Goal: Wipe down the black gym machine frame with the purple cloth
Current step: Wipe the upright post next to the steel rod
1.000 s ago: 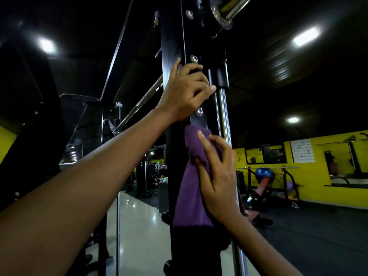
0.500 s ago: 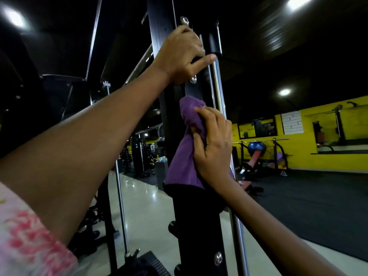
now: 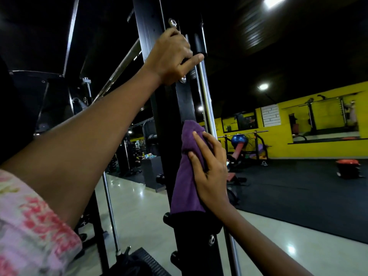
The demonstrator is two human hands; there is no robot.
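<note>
Cloth (image 3: 187,176): purple, bunched at top, hangs long down the front of the frame (image 3: 171,108), roughly mid-height in view, btwn a bolt above and a bolt lower down. Lower edge ends just above a dark bulge on the post. Cloth's right side is under the right hand (image 3: 211,172).

Right hand: palm flat on cloth, pressing it vs. the frame. Fingers (image 3: 199,142) mostly straight and pointing up, slightly apart; thumb (image 3: 194,162) lies across the cloth on the left. Looks like a flat press w/ thumb on the fabric, not a wrap-around hold.

Frame: black upright post, runs top to bottom thru centre of view, silver bolts (image 3: 172,22) along it. Chrome rod (image 3: 207,100) runs just beside it on the right, parallel.

Left hand (image 3: 171,56): higher up the post, well above the cloth, fingers curled round the frame's edge; index finger sticks out to the right, tip touching the rod below a black sleeve (image 3: 199,42). Pink floral sleeve (image 3: 33,230) at lower left.

Farther out: a bar (image 3: 119,70) slants up left of the post. Glossy pale floor (image 3: 139,206) left and below, dark mat (image 3: 298,192) right. Yellow wall (image 3: 318,148) at back right w/ mirrors, blue ball (image 3: 239,139) on a rack, ceiling lights (image 3: 273,1) on.
</note>
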